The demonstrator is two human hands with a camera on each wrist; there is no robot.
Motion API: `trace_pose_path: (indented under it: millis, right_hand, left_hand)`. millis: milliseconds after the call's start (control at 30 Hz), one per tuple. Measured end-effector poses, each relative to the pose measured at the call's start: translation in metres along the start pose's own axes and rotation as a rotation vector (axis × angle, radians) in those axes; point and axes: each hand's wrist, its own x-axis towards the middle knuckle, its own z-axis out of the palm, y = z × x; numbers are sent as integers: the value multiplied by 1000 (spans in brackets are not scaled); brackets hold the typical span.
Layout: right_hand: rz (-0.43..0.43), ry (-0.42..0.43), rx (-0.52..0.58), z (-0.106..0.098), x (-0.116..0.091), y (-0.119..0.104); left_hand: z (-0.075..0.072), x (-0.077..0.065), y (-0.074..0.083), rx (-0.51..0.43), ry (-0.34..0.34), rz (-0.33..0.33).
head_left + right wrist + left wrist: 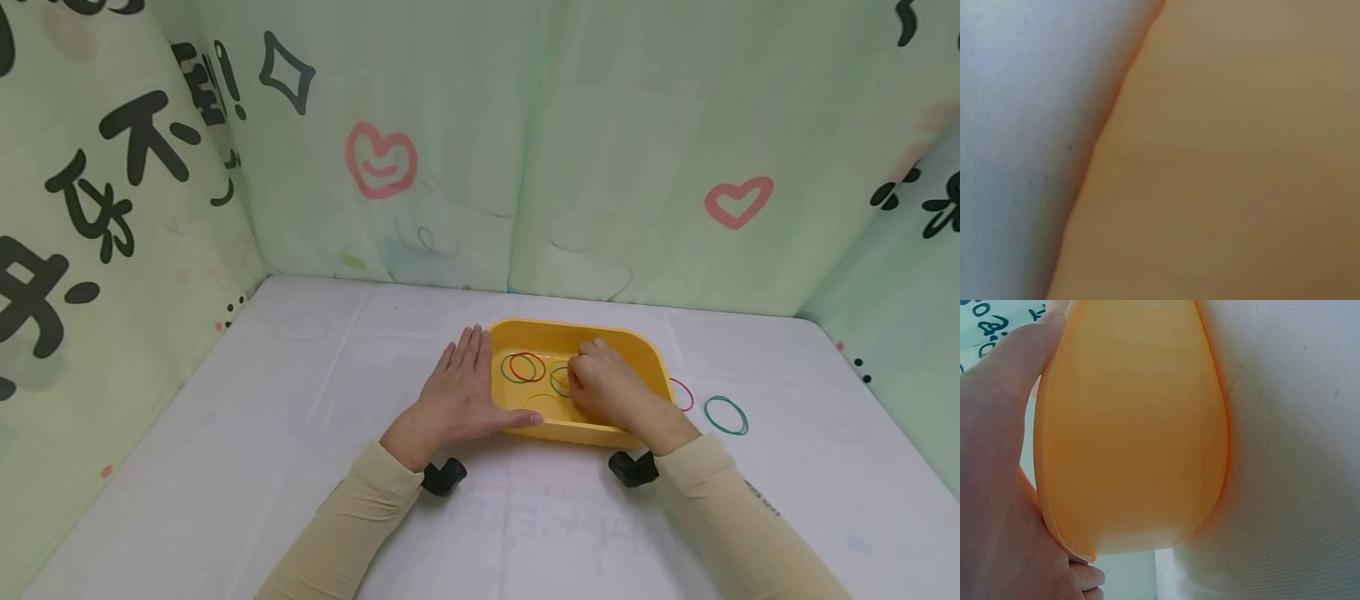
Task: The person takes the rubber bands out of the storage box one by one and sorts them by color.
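Observation:
A yellow plastic tray stands on the table with several thin rubber bands in it. My left hand lies along the tray's left end, fingers straight and thumb across the front rim; in the left wrist view it rests against the rim beside the tray's wall. Inside the tray, my right hand reaches down with bent fingers, right at a green rubber band and a yellow one. Its fingertips are hidden, so I cannot tell whether it pinches a band. A red rubber band overlaps a green one left of it.
Outside the tray to the right lie green rubber bands and a red band, partly hidden by the tray. A white cloth covers the table. Printed green curtains enclose the back and sides. The tray's outer wall fills most of the right wrist view.

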Motion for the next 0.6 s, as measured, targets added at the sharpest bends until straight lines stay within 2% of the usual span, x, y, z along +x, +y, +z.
trace_pose_path:
  millis: [267, 600]
  right_hand:
    - [18, -8, 8, -8, -2, -1]
    - [-15, 20, -25, -17, -6, 0]
  left_hand:
    - [0, 0, 0, 4, 2, -4]
    - [0, 1, 1, 9, -3, -10]
